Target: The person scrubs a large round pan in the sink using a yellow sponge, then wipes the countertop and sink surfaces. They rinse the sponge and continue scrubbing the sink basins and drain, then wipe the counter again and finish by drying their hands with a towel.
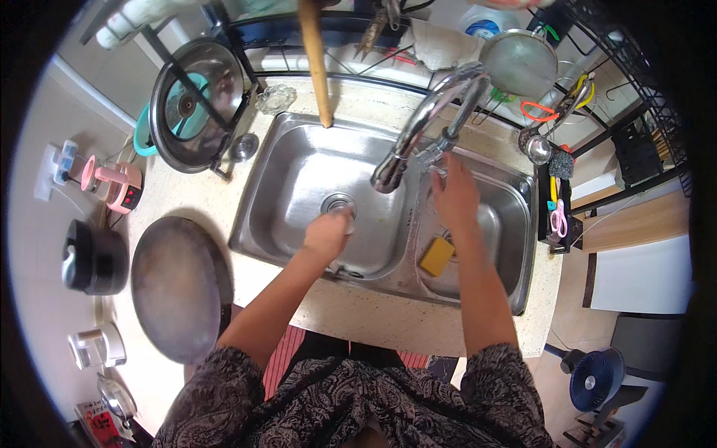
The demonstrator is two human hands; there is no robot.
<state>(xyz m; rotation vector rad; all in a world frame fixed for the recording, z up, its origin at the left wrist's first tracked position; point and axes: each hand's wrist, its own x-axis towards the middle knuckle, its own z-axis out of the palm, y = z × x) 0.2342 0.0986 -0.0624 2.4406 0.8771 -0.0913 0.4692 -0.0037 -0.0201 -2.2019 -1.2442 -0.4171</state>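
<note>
My left hand (327, 232) is closed around a small pale object, too hidden to name, over the drain (339, 203) of the large stainless steel sink basin (280, 185). At the base of the chrome faucet (411, 129), my right hand (456, 196) has its fingers at the lever; whether it grips it is hard to tell. The faucet's spout hangs over the large basin. A yellow sponge (437, 256) lies in the smaller basin (496, 224), left of my right forearm.
A large round dark pan or lid (178, 288) lies on the counter (255, 285) at left. A wooden rod (315, 67) meets the sink's back rim. Behind it runs a black rack with a strainer (520, 61). Scissors (558, 218) sit in a black holder at right.
</note>
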